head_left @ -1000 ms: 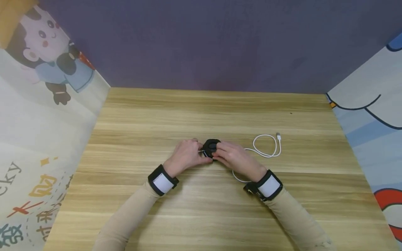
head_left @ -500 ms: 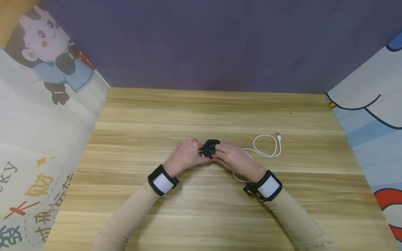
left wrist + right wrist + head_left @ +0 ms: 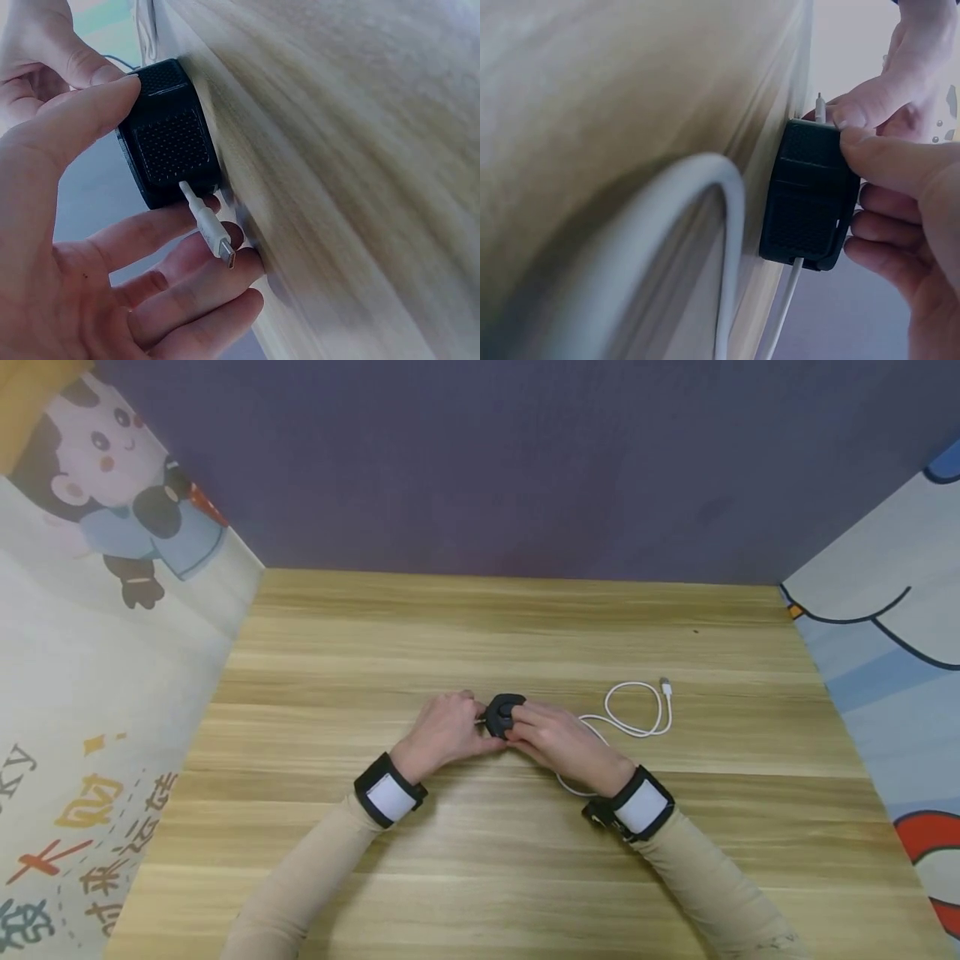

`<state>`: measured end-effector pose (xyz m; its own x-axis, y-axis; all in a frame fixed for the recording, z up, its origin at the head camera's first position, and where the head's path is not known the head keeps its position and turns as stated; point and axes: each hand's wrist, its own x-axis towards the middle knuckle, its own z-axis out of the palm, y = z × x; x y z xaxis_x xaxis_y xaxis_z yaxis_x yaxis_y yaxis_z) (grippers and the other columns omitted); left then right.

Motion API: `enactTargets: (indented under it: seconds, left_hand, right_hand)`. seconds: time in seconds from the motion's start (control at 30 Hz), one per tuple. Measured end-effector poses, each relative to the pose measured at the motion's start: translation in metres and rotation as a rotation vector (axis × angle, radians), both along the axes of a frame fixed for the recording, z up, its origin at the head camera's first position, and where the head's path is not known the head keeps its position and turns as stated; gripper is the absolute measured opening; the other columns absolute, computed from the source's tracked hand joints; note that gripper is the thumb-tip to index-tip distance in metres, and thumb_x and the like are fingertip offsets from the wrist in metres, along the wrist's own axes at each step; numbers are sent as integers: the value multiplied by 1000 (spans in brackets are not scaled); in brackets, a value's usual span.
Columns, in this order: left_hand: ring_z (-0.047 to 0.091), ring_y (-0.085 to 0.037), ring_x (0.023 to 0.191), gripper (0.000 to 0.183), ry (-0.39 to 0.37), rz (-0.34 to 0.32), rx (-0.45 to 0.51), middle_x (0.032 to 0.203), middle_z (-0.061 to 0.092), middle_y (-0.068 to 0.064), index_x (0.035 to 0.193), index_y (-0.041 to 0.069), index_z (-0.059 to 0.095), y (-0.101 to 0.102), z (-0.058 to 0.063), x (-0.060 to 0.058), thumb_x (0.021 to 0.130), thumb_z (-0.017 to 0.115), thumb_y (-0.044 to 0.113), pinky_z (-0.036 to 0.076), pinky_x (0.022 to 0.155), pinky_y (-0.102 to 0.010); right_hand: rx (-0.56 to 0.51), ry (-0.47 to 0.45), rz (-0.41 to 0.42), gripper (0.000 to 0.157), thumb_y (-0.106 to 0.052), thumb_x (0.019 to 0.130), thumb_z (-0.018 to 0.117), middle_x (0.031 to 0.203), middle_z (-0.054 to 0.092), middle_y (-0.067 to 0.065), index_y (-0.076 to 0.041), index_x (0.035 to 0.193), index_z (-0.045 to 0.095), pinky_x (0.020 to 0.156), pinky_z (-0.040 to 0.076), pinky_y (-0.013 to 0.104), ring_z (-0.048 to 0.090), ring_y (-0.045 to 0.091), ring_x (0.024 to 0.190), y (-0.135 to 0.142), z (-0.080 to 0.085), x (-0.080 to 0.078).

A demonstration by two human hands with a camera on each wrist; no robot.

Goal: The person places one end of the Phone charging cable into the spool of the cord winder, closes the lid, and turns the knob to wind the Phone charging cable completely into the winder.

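Wooden bench (image 3: 525,627), purple back wall at 12 o'clock, cartoon-print panels (image 3: 97,610) at 9 and 3 o'clock. Both hands meet at bench centre on a small black winder case (image 3: 501,714), which sits on the wood. Left hand (image 3: 442,735) comes in from 7 o'clock: thumb along the case top, fingers curled under its near edge, so that grip is closed round the case. In the left wrist view a short white lead exits the case's perforated face, and its plug (image 3: 222,250) lies loose across the left fingers (image 3: 180,277). Right hand (image 3: 558,739) comes in from 5 o'clock: thumb and fingers pinch the opposite side of the case, grip likewise closed on it. Right wrist view shows the thumb pressed on the ribbed edge and white cable (image 3: 787,307) leaving the bottom of the case. The rest of the white cable (image 3: 637,714) runs off toward 3 o'clock, lies in one open loop on the bench, free connector at the loop's far end, well apart from both hands. Black-and-white wrist bands (image 3: 390,793) on both beige sleeves.
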<state>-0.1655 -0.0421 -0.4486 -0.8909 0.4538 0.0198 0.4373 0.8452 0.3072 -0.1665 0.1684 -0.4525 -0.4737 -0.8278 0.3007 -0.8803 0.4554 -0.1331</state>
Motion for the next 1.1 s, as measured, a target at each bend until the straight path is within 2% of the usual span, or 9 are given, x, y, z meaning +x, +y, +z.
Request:
enactTargets:
  seconds: [0.17, 0.43, 0.7, 1.1]
  left_hand:
    - [48, -11, 54, 52, -4, -4, -28, 69, 52, 3, 71, 14, 65, 0, 0, -1, 69, 66, 66, 38, 40, -22]
    - [48, -12, 55, 58, -18, -12, -61, 73, 55, 1, 89, 11, 73, 0, 1, -2, 71, 65, 65, 39, 41, -22]
    - [49, -12, 56, 56, -19, -20, -71, 73, 54, 2, 90, 12, 73, 1, 2, -1, 72, 65, 64, 39, 43, -22]
    - [48, -12, 56, 57, -11, -23, -69, 72, 54, 2, 91, 11, 73, 2, 3, 1, 72, 65, 64, 39, 42, -22]
  right_hand:
    - [26, 0, 11, 11, -21, 90, 62, 87, 48, -7, -12, 86, 67, 74, 50, 27, 47, 9, 81, -1, 1, -2]
    - [52, 16, 35, 10, -20, 88, 64, 87, 47, -5, -13, 80, 65, 74, 49, 29, 46, 11, 82, -3, 1, -3]
    - [95, 10, 43, 11, -20, 88, 64, 87, 48, -4, -14, 79, 64, 78, 50, 31, 49, 12, 85, -4, 3, -1]
    - [76, 0, 28, 9, -20, 87, 65, 86, 48, -4, -14, 80, 65, 75, 50, 30, 49, 12, 84, -1, 3, 1]
